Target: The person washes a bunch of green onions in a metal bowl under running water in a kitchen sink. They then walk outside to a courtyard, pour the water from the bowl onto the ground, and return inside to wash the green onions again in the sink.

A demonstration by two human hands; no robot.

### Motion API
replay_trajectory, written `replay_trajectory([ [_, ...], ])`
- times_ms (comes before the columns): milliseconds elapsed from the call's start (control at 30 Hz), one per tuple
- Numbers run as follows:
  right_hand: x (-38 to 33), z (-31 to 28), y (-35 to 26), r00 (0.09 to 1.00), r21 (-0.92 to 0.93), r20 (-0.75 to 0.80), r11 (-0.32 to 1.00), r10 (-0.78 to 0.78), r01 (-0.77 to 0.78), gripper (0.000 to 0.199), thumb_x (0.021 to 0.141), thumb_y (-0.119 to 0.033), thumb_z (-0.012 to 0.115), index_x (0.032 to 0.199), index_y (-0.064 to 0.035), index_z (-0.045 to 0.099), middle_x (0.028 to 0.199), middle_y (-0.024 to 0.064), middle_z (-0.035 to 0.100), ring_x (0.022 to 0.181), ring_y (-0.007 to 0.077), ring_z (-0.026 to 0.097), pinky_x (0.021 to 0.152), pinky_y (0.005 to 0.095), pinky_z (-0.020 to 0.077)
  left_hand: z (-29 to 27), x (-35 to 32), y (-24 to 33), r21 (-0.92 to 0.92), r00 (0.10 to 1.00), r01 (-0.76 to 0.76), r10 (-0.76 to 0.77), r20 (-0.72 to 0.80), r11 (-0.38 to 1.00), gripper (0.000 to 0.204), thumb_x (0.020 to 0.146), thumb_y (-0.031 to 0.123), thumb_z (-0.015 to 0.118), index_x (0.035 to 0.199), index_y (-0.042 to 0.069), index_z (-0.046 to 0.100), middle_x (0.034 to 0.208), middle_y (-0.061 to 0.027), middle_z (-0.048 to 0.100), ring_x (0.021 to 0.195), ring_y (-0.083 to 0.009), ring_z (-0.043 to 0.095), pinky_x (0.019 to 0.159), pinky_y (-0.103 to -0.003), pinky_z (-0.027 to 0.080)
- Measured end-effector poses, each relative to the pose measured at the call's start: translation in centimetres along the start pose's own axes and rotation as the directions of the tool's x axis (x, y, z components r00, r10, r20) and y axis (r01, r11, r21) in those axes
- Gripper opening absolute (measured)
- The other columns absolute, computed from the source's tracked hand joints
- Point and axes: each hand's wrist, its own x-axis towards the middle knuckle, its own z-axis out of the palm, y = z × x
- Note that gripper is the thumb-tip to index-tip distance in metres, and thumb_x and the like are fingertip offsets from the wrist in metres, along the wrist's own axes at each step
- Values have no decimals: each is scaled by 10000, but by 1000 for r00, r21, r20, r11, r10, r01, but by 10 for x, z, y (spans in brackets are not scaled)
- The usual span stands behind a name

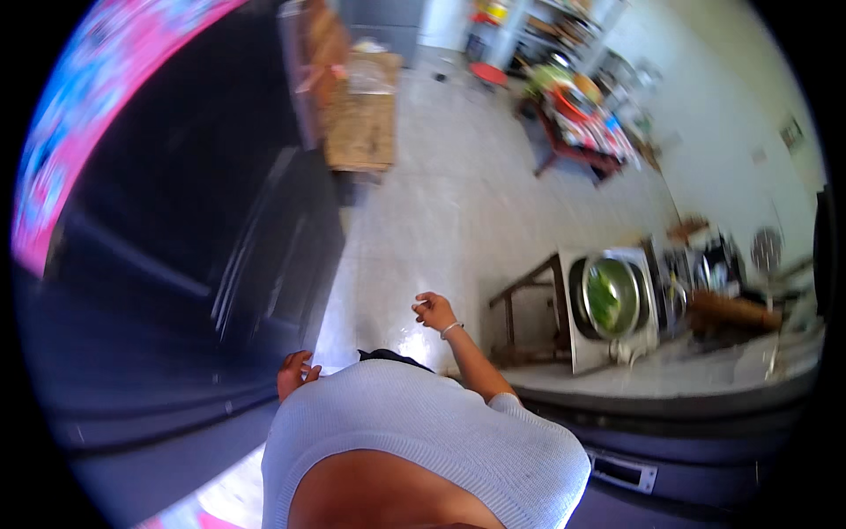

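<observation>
My left hand [295, 375] hangs low beside the dark door [264, 256], its fingers loosely bent and apart. I cannot tell whether it touches the door. Further forward, over the pale tiled floor, is my right hand [434, 311] with a bracelet [452, 330] at the wrist. Its fingers are half curled and apart, and nothing shows in them. To the right of it, a metal basin [627, 301] with green leafy vegetables [603, 298] sits on a white-topped stand [584, 344].
The dark door fills the left side. Ahead stand a wooden table [363, 132] and a red stool [487, 74]. A low table [564, 145] at the far right bears an orange basin [573, 103]. Near right, a wooden frame [524, 286] juts out beside the stand.
</observation>
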Motion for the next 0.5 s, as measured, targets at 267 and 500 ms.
replay_trajectory([
  [267, -36, -115, 81, 652, 68, -755, 998, 63, -17, 297, 765, -124, 657, 998, 34, 563, 690, 102, 617, 525, 146, 606, 440, 269, 477, 66, 143, 34, 1, 872, -216, 192, 450, 976, 365, 676, 84, 721, 1008, 13, 588, 946, -133, 592, 683, -185, 609, 591, -308, 478],
  [500, -63, -211, 133, 13, 2, -1000, 988, 4, -155, 341, 733, -118, 680, 1006, 47, 560, 715, 98, 615, 551, 135, 594, 464, 269, 469, 127, 271, 92, -148, 763, -319, 347, 545, 936, 340, 669, -5, 700, 989, 9, 590, 930, -133, 587, 670, -180, 576, 631, -307, 457],
])
